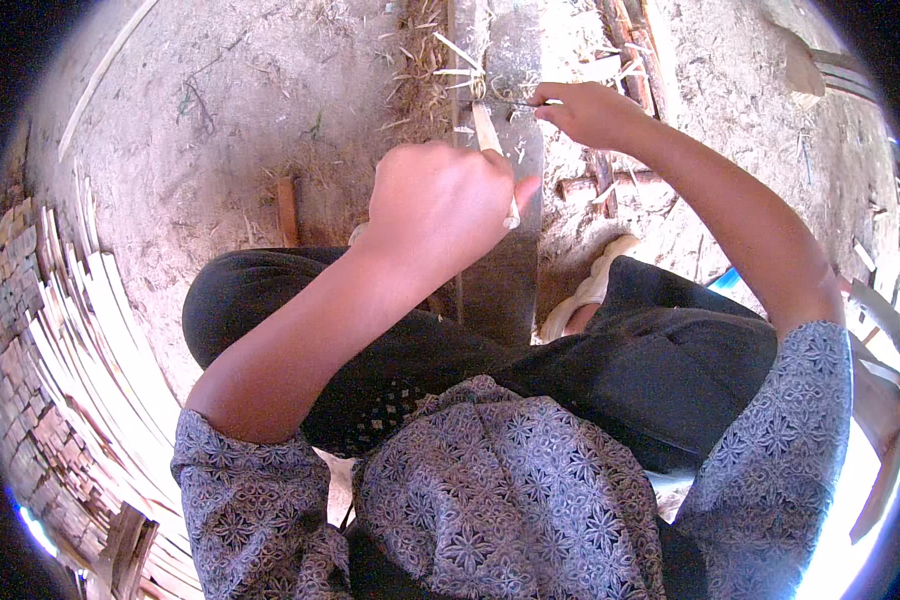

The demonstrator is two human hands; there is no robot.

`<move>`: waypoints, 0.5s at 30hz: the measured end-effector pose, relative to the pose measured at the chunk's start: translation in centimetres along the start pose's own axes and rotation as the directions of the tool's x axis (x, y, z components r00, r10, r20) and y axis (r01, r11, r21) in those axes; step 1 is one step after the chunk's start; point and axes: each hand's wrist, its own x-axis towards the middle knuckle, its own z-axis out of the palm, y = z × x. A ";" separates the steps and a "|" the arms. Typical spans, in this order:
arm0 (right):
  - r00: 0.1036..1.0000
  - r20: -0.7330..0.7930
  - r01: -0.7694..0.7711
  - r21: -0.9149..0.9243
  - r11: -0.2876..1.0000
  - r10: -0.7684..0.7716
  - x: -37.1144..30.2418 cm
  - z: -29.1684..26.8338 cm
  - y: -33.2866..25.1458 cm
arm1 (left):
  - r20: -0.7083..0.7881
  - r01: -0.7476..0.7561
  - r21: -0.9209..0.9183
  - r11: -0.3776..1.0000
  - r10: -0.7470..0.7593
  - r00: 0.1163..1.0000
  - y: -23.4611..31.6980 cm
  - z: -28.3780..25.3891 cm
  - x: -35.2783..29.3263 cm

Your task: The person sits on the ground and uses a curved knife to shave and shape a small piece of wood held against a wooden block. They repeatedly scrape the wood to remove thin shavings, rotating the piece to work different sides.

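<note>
My left hand point(440, 195) is closed in a fist around a pale wooden strip point(486, 130). One end of the strip shows below the fist, and the other points away from me over a plank point(500, 285) between my legs. Farther off and to the right, my right hand point(592, 112) grips a thin, dark knife point(516, 102); its handle is mostly hidden by the fingers. The blade reaches left to the strip's far end, where curled shavings point(478, 85) gather. Whether the blade touches the strip I cannot tell.
Loose shavings point(410, 75) litter the dirt floor on both sides of the plank. A brown wooden piece point(287, 210) lies beyond my left knee. Many long pale strips point(100, 330) are stacked at the far left. My sandalled foot point(592, 295) rests right of the plank.
</note>
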 end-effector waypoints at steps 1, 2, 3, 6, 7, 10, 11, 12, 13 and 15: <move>1.000 -0.018 0.000 0.009 1.000 0.000 -0.6 0.2 -0.3 | -0.034 -0.005 0.031 1.000 0.006 0.999 0.1 0.0 -0.1; 0.999 -0.036 -0.003 0.018 1.000 0.003 -1.2 0.4 -0.5 | -0.068 -0.011 0.060 0.998 0.015 0.998 0.2 -0.1 -0.1; 0.998 -0.056 -0.008 0.027 1.000 0.009 -1.5 0.5 -0.4 | -0.103 -0.019 0.088 0.996 0.028 0.994 0.3 -0.2 0.1; 0.994 -0.070 0.090 0.072 0.993 -0.085 -4.8 -1.3 -2.6 | -0.045 -0.045 0.106 0.993 0.050 0.998 0.0 0.1 -0.4; 0.995 -0.049 0.091 0.089 0.992 -0.087 -6.1 -2.2 -3.7 | -0.051 -0.061 0.113 0.992 0.067 0.996 -0.1 0.3 -0.3; 0.988 -0.029 0.152 0.119 0.981 -0.150 -5.7 -1.0 -2.8 | -0.056 -0.096 0.127 0.987 0.104 0.993 -0.3 0.9 -0.3; 0.983 -0.051 0.181 0.085 0.980 -0.177 -5.2 -0.4 -2.0 | -0.056 -0.111 0.124 0.986 0.119 0.991 -0.1 0.9 -0.3; 0.975 -0.105 0.197 0.013 0.980 -0.194 -3.8 0.8 -0.6 | -0.054 -0.123 0.121 0.985 0.130 0.990 0.1 0.8 -0.2; 0.983 -0.097 0.155 -0.025 0.988 -0.157 -2.7 1.0 0.6 | -0.078 -0.137 0.101 0.985 0.146 0.986 0.3 0.9 0.2; 0.990 -0.082 0.104 -0.091 0.990 -0.111 -0.7 1.1 1.7 | -0.110 -0.145 0.082 0.986 0.153 0.982 0.3 1.0 0.6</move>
